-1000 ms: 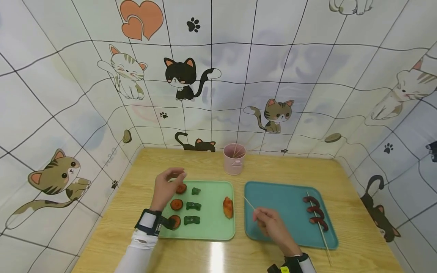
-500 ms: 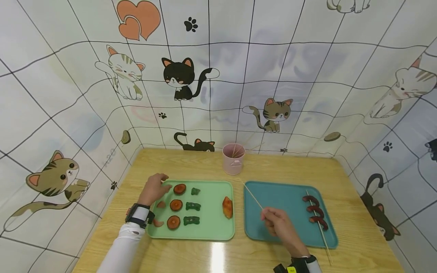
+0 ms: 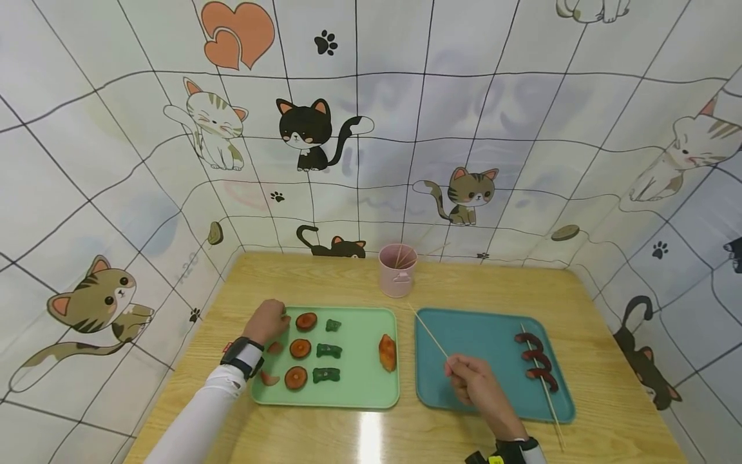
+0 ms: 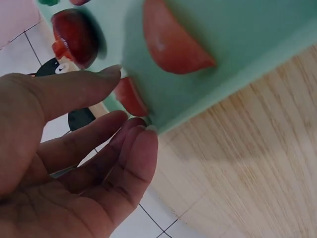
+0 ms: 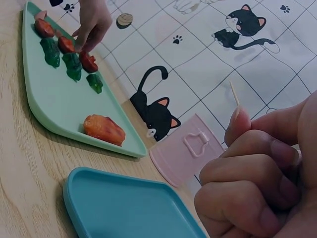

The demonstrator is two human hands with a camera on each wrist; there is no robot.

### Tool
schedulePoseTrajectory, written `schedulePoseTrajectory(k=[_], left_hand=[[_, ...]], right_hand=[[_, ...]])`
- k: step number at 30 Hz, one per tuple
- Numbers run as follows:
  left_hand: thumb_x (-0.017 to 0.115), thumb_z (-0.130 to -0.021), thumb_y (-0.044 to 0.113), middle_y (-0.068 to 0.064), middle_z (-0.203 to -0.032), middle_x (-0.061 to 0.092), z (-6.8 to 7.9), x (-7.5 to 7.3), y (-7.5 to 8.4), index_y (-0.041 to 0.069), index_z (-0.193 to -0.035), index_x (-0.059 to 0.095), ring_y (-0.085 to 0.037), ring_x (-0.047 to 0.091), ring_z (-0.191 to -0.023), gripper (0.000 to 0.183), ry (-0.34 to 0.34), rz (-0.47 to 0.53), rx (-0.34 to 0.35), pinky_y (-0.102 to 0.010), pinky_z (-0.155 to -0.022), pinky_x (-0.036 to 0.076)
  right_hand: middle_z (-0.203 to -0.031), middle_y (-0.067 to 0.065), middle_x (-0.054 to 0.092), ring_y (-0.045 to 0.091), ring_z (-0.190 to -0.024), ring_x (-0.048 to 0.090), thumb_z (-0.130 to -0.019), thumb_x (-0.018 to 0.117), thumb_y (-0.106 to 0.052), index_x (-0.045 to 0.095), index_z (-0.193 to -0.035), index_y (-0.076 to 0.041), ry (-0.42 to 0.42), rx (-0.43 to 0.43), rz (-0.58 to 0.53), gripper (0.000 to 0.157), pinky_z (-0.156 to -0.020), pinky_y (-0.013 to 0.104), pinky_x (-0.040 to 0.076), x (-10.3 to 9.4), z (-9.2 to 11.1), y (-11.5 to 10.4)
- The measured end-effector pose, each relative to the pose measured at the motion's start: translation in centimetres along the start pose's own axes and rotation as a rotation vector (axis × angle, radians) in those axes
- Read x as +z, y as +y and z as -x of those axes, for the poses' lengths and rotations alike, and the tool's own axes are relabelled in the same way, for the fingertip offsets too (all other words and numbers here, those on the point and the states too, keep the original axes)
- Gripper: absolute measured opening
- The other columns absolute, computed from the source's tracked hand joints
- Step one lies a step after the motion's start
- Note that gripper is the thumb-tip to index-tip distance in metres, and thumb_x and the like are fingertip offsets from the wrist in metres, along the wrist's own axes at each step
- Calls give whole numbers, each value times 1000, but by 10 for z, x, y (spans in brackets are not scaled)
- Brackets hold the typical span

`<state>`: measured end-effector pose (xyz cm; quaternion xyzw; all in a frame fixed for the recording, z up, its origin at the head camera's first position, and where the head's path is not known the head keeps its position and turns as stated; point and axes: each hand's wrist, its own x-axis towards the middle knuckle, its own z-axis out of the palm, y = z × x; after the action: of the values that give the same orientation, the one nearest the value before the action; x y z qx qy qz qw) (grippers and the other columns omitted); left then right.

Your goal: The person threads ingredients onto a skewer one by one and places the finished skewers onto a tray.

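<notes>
My left hand (image 3: 268, 322) reaches over the back left corner of the green tray (image 3: 359, 399). In the left wrist view its thumb and fingers stand apart around a small pink-red slice (image 4: 131, 96) lying at the tray corner. A larger pink-red slice (image 4: 173, 42) lies nearby, and another pink slice (image 3: 269, 379) sits toward the tray's front. Round red-brown pieces (image 3: 300, 348), dark green pieces (image 3: 328, 350) and an orange-brown piece (image 3: 387, 352) are on the same tray. My right hand (image 3: 475, 383) pinches a thin wooden skewer (image 3: 428, 330) over the blue tray (image 3: 452, 322), its tip pointing up and left.
At the right of the blue tray lies a skewer (image 3: 552, 409) threaded with three dark red curved pieces (image 3: 536, 359); its end sticks out past the front edge. Behind the trays stands a pink bucket (image 3: 397, 277) holding thin sticks. A cat-patterned covering (image 3: 382, 161) surrounds the wooden table.
My left hand has moved left, off the round pieces, to the back left corner, its fingers drawing in there. My right hand has shifted slightly right and down with the skewer.
</notes>
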<state>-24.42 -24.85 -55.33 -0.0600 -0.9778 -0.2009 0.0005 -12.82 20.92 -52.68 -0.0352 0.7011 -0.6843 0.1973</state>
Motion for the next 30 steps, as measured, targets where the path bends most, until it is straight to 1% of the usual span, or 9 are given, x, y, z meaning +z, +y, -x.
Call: schedulePoseTrajectory(k=[3,7,11,13,16,19,21,26,30], left_hand=[[68,-91,1,3,-65,27,0,2,0,12,-61,36,-13,30,-56,45,2,-4,-7,-26,-53,23],[68,-92,1,5,-60,24,-2,4,-2,14,-57,35,-11,27,-51,49,-2,21,-22,-24,-50,22],[67,-92,2,6,-58,22,-2,5,-5,14,-57,38,-10,25,-49,47,-6,52,-28,-23,-49,22],[66,-92,2,5,-59,25,-2,4,-6,12,-59,42,-10,27,-49,42,-10,69,-39,-24,-48,23],[66,-92,3,0,-62,40,0,1,-6,6,-67,53,-13,38,-51,29,-2,90,-54,-25,-49,31],[68,-91,3,-10,-73,59,1,-3,-4,-1,-80,64,-18,53,-60,12,22,99,-48,-29,-53,42],[68,-90,3,-16,-81,65,1,-6,-1,-5,-89,68,-23,59,-67,8,38,122,-34,-34,-58,49],[69,-91,6,-20,-97,71,0,-14,9,-4,-103,71,-31,66,-86,16,86,240,-19,-44,-75,57],[72,-93,10,-17,-105,73,3,-21,22,2,-110,73,-32,69,-97,19,129,367,-26,-43,-83,58]], right_hand=[[-58,-5,26,7,-46,22,-111,43,-23,55,-89,-5,12,10,9,31,-44,28,15,1,0,0],[-58,-6,26,7,-46,22,-111,42,-23,56,-89,-5,22,19,11,32,-44,27,16,2,0,1],[-58,-5,26,7,-46,22,-111,43,-23,55,-88,-5,30,28,2,31,-44,27,17,3,-1,1],[-58,-5,26,8,-46,22,-111,43,-23,55,-88,-5,33,33,0,31,-45,26,17,3,-1,1],[-59,-5,27,8,-46,23,-110,43,-21,55,-88,-4,36,36,1,30,-45,26,17,3,-1,1],[-59,-6,27,8,-46,23,-111,42,-20,56,-88,-5,34,33,3,30,-44,26,17,2,-1,1],[-59,-5,27,7,-46,23,-111,42,-20,55,-88,-5,25,24,3,30,-44,27,16,1,-1,0],[-59,-4,29,8,-46,23,-112,41,-23,55,-89,-7,6,-6,14,31,-43,31,15,-2,-1,-3],[-58,-4,28,9,-46,23,-112,42,-24,56,-89,-6,11,-32,31,32,-43,33,15,-2,-2,-8]])
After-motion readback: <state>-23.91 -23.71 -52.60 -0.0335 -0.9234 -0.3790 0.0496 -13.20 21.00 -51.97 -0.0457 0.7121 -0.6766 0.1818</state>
